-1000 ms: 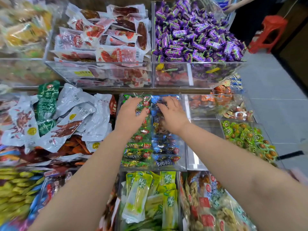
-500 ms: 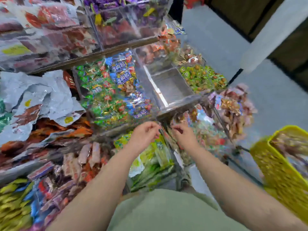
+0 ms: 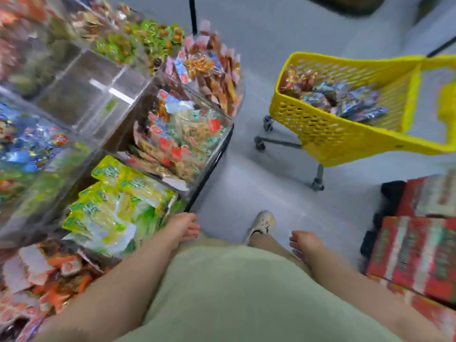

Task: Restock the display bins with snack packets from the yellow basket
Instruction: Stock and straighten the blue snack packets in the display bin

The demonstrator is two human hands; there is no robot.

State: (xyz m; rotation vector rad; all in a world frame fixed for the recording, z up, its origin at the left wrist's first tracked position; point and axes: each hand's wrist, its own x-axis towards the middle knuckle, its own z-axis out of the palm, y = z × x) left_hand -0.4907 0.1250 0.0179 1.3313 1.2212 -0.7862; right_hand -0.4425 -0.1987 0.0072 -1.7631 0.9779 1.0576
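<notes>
Your left hand (image 3: 183, 228) and right hand (image 3: 306, 243) hang apart at lower center, fingers loosely curled, both empty. The yellow basket (image 3: 308, 127) holds snack packets (image 3: 345, 99) at upper right.

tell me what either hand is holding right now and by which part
Nothing. The left hand and the right hand both hang empty at the waist, fingers loosely curled; the packets lie in the basket.
</notes>
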